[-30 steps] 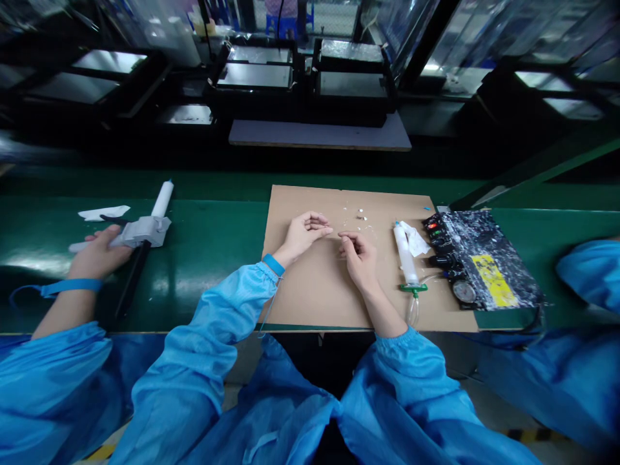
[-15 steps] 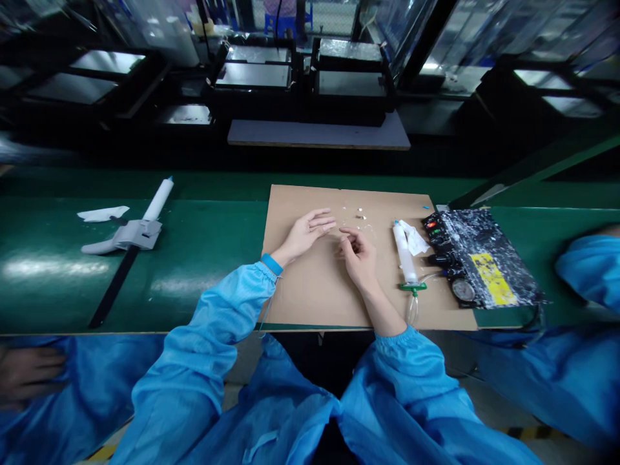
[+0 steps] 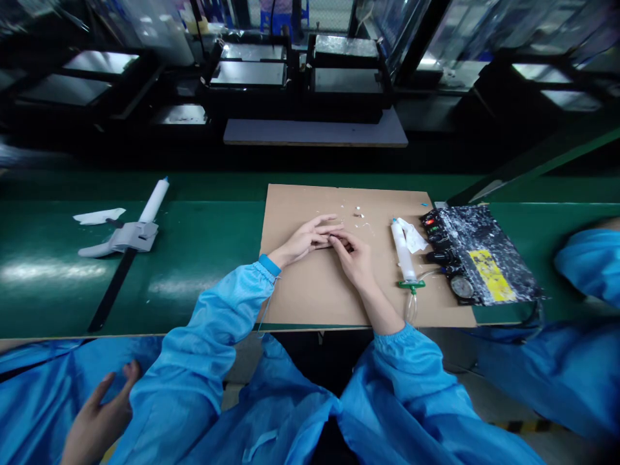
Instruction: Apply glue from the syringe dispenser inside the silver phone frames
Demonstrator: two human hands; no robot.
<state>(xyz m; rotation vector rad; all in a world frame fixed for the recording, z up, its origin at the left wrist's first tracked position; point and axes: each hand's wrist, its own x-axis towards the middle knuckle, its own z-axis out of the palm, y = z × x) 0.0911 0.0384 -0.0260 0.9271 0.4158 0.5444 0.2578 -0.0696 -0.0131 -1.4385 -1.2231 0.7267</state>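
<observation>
The left hand (image 3: 306,242) is over a cardboard sheet (image 3: 310,300), palm turned inward, its fingers nearly straight and slightly parted. The right hand (image 3: 354,258) meets it at the fingertips, thumb and forefinger brought together in a pinch, the other fingers curled. Whether anything tiny sits between the fingertips cannot be told. A blue wrist strap (image 3: 270,265) circles the left wrist.

Small white bits (image 3: 358,214) lie on the cardboard just beyond the meeting fingertips, a little toward the right-hand side and apart from both hands.

To the right of the right hand, near the sheet's right side, lies a white dispensing syringe (image 3: 403,250), blue tip pointing away from the person. A green adapter (image 3: 411,285) with clear tubing (image 3: 411,310) is at its near end, and a crumpled white wipe (image 3: 415,237) lies against it. Next comes a white-smeared black dispenser controller (image 3: 477,236) with a round pressure gauge (image 3: 462,287) and a yellow label (image 3: 493,276).

Well left, on the green bench top (image 3: 208,239), rests a grey dispensing gun (image 3: 138,236) carrying a white cartridge (image 3: 155,200). A co-worker's hand (image 3: 99,416) is below the bench edge.
</observation>
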